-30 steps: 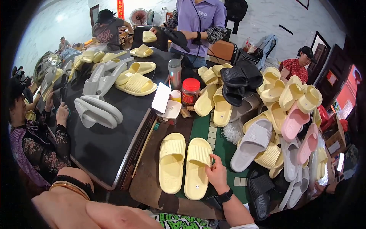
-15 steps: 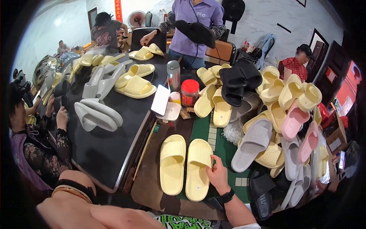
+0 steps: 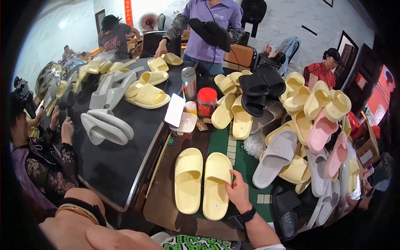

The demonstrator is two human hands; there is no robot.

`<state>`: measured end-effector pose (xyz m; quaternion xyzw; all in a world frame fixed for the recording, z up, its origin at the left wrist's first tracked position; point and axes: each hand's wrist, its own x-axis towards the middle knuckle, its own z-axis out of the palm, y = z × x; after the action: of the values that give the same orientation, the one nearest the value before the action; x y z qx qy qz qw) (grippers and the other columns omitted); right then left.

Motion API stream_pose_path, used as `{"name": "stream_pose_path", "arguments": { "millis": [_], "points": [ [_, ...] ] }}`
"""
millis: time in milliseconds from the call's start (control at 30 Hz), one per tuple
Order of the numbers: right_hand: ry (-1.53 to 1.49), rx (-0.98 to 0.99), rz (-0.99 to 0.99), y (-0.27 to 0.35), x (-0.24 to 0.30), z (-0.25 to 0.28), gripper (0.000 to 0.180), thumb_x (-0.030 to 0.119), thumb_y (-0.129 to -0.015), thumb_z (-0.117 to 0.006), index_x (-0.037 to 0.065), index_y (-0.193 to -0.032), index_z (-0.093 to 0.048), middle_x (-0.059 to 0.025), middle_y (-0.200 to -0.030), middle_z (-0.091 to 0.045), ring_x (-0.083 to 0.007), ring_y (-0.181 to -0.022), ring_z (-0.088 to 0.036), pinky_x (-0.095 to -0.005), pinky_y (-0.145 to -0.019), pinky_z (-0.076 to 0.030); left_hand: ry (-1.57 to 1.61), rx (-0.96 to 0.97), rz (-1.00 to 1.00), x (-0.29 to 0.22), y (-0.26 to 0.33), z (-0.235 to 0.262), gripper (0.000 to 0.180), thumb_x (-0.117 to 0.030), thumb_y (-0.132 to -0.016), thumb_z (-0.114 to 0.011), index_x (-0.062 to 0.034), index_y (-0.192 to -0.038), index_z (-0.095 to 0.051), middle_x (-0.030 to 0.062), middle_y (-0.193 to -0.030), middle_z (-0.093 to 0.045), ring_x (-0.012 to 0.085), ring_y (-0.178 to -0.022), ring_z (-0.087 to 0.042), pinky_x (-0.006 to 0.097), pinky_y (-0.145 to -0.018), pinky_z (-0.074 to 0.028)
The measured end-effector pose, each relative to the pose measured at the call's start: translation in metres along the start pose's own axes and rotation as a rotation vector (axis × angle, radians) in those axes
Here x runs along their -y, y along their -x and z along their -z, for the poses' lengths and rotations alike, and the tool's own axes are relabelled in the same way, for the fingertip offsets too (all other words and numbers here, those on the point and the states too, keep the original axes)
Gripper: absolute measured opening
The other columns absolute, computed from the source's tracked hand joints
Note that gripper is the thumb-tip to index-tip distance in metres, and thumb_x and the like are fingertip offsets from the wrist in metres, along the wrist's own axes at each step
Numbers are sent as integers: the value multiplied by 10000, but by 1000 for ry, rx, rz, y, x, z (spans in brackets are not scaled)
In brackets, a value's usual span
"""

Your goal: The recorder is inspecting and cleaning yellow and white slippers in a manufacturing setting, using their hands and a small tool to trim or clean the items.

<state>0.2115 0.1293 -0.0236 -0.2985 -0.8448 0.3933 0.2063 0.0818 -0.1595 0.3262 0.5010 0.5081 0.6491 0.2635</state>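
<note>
A pair of pale yellow slides lies side by side on the table in front of me, toes pointing away. My right hand (image 3: 238, 192), wearing a dark wristwatch, pinches the outer edge of the strap on the right yellow slide (image 3: 216, 187). Its fingertips are at the strap and its thumb is by the foot opening. The left yellow slide (image 3: 188, 181) rests just beside it, untouched. A small round sticker marks the insole of the right slide. My left hand does not show; bare skin and a gold bangle (image 3: 79, 209) appear at the lower left.
A heap of yellow, grey, pink and black slides (image 3: 308, 137) covers the right side. Beyond the pair stand a tumbler (image 3: 188, 83), a red-lidded jar (image 3: 207, 102), a phone (image 3: 175, 109) and a container (image 3: 184, 125). More slides lie on the black table (image 3: 112, 166), with co-workers around it.
My right hand and the yellow pair stay almost still. Across the table, the person in purple has shifted two yellow slides. The co-worker at left has turned the black slides more upright.
</note>
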Motion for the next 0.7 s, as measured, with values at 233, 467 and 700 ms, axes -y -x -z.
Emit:
{"name": "stream_pose_path", "arguments": {
  "millis": [233,467,700],
  "points": [
    [-17,18,-19,0,-3,-1,496,158,-787,-654,123,-1259,-507,-131,-652,-628,-324,-610,-654,-412,-563,-508,18,-43,39,1,9,-3,122,-174,-907,-667,-190,-849,-561,-8,-840,-514,187,-809,-547,356,-718,-505],
    [-16,-4,-10,0,-3,0,487,154,-794,-656,122,-1257,-508,-131,-644,-624,-323,-599,-651,-414,-555,-507,48,-88,71,1,24,-9,125,-173,-908,-665,-192,-846,-558,-14,-836,-511,184,-808,-542,354,-716,-503],
    [1,-17,3,0,-4,-1,486,143,-792,-665,118,-1252,-510,-135,-647,-628,-325,-606,-657,-416,-552,-510,76,-131,106,3,40,-13,129,-171,-910,-662,-195,-842,-556,-20,-832,-508,180,-807,-538,353,-715,-500]
  ]
}}
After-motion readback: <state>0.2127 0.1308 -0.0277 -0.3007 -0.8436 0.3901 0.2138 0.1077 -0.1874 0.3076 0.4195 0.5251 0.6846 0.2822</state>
